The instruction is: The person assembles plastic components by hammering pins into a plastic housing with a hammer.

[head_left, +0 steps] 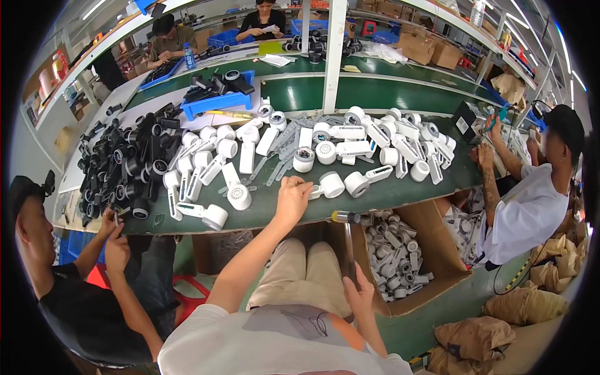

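Observation:
My left hand (292,199) is closed at the table's front edge, its fingertips pinching the short handle end of a white handheld fan (332,185). The fan's round head points to the right and rests on the table. Low in front of my body, my right hand (360,292) is wrapped round the handle of a hammer (349,240). The hammer stands roughly upright, its yellow-and-dark head (345,217) just below the table edge. Another white fan (357,184) lies right beside the held one. Many more white fans (239,195) and loose grey plastic strips (289,139) are spread behind.
Black fan parts (125,165) are heaped at the left, beside a co-worker (94,294). A blue tray (219,105) holds more. At my right, a cardboard box (431,275) contains white fans. Another co-worker (531,187) sits further right. A white post (334,56) rises behind the table.

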